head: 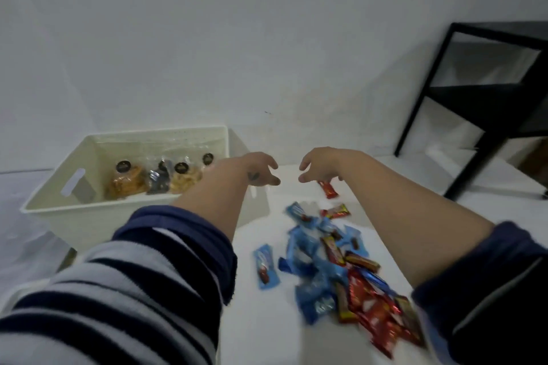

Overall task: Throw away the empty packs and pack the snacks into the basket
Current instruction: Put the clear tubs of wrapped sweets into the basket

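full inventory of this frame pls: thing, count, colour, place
basket: one, cream, left on the table.
clear snack bags: about four, orange, dark and pale contents, black round labels, inside the basket.
blue wrapped snacks: many, exact count unclear, piled on the table at right-centre; one lies apart to the left.
red wrapped snacks: many, mixed into the pile's near end; two lie apart beyond it.
table: one, white.
shelf unit: one, black, far right by the wall.
left hand: fingers loosely curled, holding nothing, by the basket's right end.
right hand: fingers loosely curled, holding nothing, above the farthest red snack.
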Motion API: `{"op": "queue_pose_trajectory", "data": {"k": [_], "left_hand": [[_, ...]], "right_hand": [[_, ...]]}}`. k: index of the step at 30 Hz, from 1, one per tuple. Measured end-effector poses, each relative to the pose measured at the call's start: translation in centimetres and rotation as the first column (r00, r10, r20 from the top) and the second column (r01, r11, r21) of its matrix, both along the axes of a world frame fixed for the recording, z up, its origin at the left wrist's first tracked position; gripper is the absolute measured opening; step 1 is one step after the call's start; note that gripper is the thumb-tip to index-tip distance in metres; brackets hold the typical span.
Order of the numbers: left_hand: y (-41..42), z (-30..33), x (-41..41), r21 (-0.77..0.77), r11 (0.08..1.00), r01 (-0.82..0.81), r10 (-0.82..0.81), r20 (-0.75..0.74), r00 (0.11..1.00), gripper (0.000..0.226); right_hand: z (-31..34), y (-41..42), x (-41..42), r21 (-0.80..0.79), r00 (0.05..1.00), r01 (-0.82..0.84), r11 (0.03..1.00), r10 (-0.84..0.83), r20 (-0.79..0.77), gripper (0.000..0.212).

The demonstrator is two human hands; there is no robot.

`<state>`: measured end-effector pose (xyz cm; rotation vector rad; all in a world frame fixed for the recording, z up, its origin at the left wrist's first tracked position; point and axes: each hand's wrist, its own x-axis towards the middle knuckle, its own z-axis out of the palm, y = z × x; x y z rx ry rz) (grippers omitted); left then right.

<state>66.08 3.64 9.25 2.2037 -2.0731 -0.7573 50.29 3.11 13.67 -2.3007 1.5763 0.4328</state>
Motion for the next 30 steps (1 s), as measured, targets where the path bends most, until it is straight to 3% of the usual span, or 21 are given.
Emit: {"op": "queue_pose_trajectory", "data": {"k": [8,14,19,22,24,27,30], "left_hand": [[4.5,-4.9,-15.0,0.095,0.995,0.011,-0.005,-0.060,0.998,0.053],[7.8,-10.3,-24.7,0.175,0.984,0.021,0.002,-0.133,0.991,0.055],[10.5,-14.5,-30.0,0.276,0.961,-0.021,0.103,-0.285,0.953,0.065],[11.3,-15.9,-31.5,0.261,0.962,-0.083,0.168,-0.325,0.931,0.068],[11.3,-16.2,-31.7,0.230,0.966,-0.119,0.194,-0.342,0.919,0.069],[11.1,-16.4,-31.7,0.213,0.970,-0.115,0.182,-0.330,0.926,0.063],[10.7,-16.4,-31.9,0.199,0.974,-0.106,0.167,-0.321,0.932,0.063]], "right_hand": [[-3.7,3.4,-19.2,0.107,0.993,0.108,0.988,-0.111,0.031,0.051],[-7.6,5.4,-31.4,0.093,0.989,0.147,0.985,-0.144,-0.045,0.047],[-14.3,5.4,-39.0,0.084,0.891,0.419,0.904,-0.427,0.153,0.049],[-17.8,5.1,-41.9,0.143,0.728,0.586,0.797,-0.596,0.338,0.046],[-19.1,5.0,-42.7,0.331,0.490,0.656,0.678,-0.717,0.497,0.040],[-20.2,4.6,-43.0,0.636,0.066,0.609,0.473,-0.830,0.554,0.040],[-20.9,4.0,-42.8,0.710,-0.151,0.588,0.386,-0.811,0.566,0.046]]}}
